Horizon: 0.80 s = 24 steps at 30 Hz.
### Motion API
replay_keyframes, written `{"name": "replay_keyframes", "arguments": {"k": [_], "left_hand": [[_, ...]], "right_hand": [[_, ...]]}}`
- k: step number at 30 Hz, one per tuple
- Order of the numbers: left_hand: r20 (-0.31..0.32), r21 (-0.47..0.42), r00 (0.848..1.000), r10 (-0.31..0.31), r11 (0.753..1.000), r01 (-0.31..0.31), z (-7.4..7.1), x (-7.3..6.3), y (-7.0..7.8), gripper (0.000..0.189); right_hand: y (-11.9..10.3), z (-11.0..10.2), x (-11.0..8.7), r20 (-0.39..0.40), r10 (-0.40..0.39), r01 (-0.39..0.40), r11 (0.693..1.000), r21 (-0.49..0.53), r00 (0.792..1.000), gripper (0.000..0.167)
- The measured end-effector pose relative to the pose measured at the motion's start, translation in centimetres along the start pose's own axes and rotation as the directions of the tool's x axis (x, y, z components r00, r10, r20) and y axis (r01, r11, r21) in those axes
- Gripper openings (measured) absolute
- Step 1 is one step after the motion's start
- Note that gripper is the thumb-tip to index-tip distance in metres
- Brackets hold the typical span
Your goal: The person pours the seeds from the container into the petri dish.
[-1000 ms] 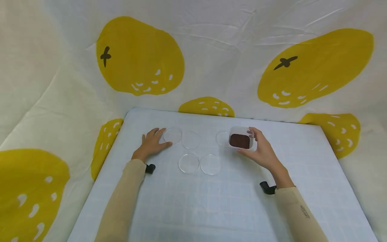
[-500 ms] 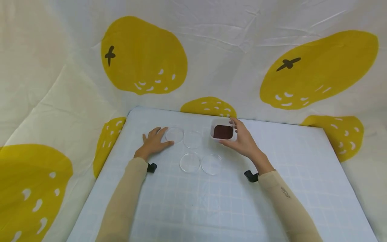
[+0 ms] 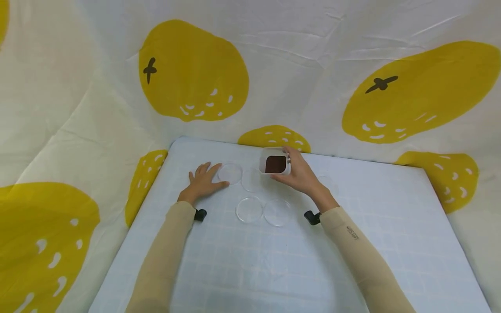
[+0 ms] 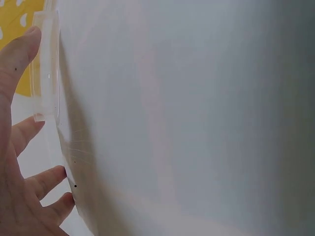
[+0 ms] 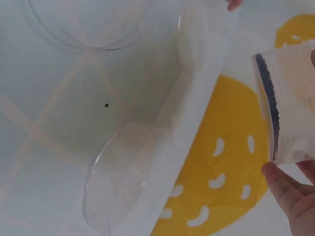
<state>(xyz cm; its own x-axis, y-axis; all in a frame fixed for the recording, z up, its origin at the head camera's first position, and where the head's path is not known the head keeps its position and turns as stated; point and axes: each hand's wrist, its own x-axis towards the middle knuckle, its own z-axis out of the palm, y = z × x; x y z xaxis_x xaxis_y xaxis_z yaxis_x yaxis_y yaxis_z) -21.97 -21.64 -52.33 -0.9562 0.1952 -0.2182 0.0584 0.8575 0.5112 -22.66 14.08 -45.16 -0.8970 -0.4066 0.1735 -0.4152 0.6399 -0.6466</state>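
Observation:
My right hand (image 3: 299, 171) grips a clear, rounded-square plastic container (image 3: 264, 161), tilted so that its dark brown contents (image 3: 275, 164) show. The container is raised above the back of the table. In the right wrist view, the contents form a thin dark layer (image 5: 268, 98) along one face. At the back left, my left hand (image 3: 201, 181) spans a clear petri dish (image 3: 232, 174), thumb and index finger at opposite sides of its rim. Its other fingers spread over the cloth. Just right of that dish lies another petri dish (image 3: 249, 186).
Two petri dishes lie side by side nearer me, the left dish (image 3: 249, 210) and the right dish (image 3: 277, 212). A faint clear dish (image 3: 325, 179) shows behind my right forearm. The pale checked table (image 3: 254, 269) meets a lemon-print curtain (image 3: 289, 87) at its back edge.
My right hand has carried the container leftward and slightly back, away from the right-hand dish. My left hand keeps its place at the back-left dish. The head view has shifted slightly.

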Motion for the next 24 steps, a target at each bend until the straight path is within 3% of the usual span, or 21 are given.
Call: {"name": "replay_keyframes", "arguments": {"k": [11,24], "left_hand": [[-0.010,0.009,1.000,0.000,1.000,0.001,0.2,0.0,0.4,0.091],[-0.007,0.021,1.000,-0.015,1.000,0.015,0.4,0.4,-0.4,0.093]], "right_hand": [[-0.7,1.7,2.8,0.038,-0.028,0.032,0.995,-0.098,0.999,0.103],[-1.4,4.1,5.5,0.023,-0.098,0.100,0.977,-0.188,0.995,0.098]]}}
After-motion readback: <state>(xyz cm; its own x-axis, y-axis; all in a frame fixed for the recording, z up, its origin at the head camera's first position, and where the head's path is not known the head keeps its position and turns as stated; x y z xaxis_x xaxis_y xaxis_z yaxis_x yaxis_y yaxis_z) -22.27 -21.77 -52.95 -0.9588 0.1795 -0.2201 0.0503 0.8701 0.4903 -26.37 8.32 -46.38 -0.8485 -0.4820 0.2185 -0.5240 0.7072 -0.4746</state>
